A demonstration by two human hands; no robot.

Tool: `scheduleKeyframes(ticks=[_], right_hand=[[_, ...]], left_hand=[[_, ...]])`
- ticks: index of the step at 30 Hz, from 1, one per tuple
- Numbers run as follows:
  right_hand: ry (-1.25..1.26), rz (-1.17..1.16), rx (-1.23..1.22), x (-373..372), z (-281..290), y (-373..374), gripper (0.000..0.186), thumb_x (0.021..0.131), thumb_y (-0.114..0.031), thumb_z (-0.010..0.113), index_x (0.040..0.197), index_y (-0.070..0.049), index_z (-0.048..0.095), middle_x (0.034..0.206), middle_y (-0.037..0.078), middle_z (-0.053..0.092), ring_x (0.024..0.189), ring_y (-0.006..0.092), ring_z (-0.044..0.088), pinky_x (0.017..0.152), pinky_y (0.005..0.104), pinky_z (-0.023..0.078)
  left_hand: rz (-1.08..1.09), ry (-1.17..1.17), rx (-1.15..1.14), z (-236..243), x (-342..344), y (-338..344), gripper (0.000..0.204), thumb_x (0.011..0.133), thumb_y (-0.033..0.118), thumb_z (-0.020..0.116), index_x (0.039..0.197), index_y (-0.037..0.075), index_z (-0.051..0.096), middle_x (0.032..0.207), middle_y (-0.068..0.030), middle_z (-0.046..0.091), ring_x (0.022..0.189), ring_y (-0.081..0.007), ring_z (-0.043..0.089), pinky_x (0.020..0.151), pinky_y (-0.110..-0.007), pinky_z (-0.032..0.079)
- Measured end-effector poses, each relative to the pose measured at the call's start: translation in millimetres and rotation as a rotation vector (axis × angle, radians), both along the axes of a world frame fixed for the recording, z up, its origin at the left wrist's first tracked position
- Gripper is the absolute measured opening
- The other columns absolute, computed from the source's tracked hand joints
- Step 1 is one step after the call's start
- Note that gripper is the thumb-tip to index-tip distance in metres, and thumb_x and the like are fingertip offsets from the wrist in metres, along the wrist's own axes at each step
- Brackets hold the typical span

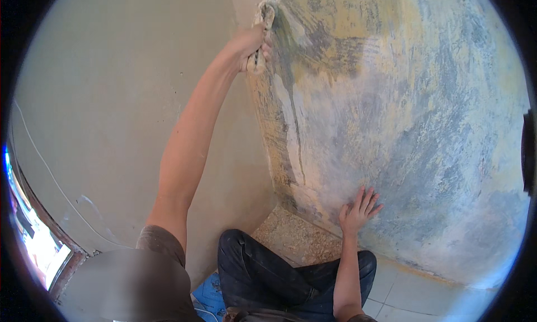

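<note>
Head view, patchy wall: right of the corner, the rough wall rises streaked in yellow, grey and white, a dark run trailing down near its left edge.
Plain wall: a smoother beige wall meets it along the corner seam.
Trousers: dark, dusty legs are folded near the foot of both walls.
Floor: tan crumbs cover the corner; pale tiles show to the right.
Blue sheet: a crumpled piece lies just left of the legs.
Right hand: the right hand holds nothing; its fingers are spread and it looks laid against the low part of the patchy wall.
Left hand: at the end of a raised arm, the left hand has its grip curled firmly around a tool.
Hand tool: the pale, smeared tool is high at the corner seam, tilted slightly, its upper end at the patchy wall; I cannot make out its working edge.
Handling: I would judge it light, stiff and hardly fragile, perhaps slippery where dusty; best held around the middle of its long handle, fingers clear of the upper end.
</note>
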State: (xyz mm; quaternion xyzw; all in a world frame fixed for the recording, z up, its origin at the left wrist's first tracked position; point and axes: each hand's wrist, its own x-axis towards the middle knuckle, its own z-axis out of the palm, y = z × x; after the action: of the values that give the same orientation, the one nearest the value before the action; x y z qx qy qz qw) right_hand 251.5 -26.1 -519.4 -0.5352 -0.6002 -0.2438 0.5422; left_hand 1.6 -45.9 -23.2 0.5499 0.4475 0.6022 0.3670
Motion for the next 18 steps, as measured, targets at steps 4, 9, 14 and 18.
scheduleKeyframes(ticks=[4,9,14,18], right_hand=[[-0.018,-0.025,0.012,2,-2,0,0.076,0.079,-0.016,0.054,0.153,-0.006,0.039,0.164,0.017,0.026,0.153,0.0393,0.013,0.12,0.0642,0.002],[-0.012,-0.032,0.012,3,-4,1,0.072,0.081,-0.019,0.054,0.151,-0.007,0.043,0.162,0.016,0.03,0.153,0.0391,0.015,0.119,0.0672,0.004],[0.002,-0.006,-0.007,1,0,0,0.072,0.081,-0.017,0.054,0.151,-0.007,0.043,0.162,0.016,0.029,0.153,0.0388,0.015,0.119,0.067,0.003],[0.02,0.007,-0.016,1,5,-2,0.072,0.081,-0.015,0.054,0.151,-0.007,0.042,0.162,0.017,0.029,0.153,0.0389,0.014,0.119,0.0663,0.002]], left_hand=[[-0.004,-0.048,-0.013,-7,11,-8,0.017,0.108,0.026,0.038,0.102,0.009,0.038,0.074,-0.0007,0.048,0.05,-0.0049,0.04,0.037,-0.022,0.04],[-0.061,-0.098,-0.057,-2,12,-9,0.018,0.108,0.027,0.039,0.101,0.01,0.038,0.073,0.0007,0.047,0.049,-0.0043,0.04,0.037,-0.021,0.04],[-0.05,-0.089,-0.02,13,5,13,0.019,0.108,0.026,0.036,0.1,0.009,0.039,0.072,0.0017,0.045,0.05,-0.004,0.04,0.037,-0.02,0.041],[-0.012,-0.03,-0.011,13,11,14,0.02,0.107,0.025,0.035,0.098,0.008,0.04,0.071,0.0023,0.043,0.05,-0.0036,0.039,0.038,-0.02,0.041]])
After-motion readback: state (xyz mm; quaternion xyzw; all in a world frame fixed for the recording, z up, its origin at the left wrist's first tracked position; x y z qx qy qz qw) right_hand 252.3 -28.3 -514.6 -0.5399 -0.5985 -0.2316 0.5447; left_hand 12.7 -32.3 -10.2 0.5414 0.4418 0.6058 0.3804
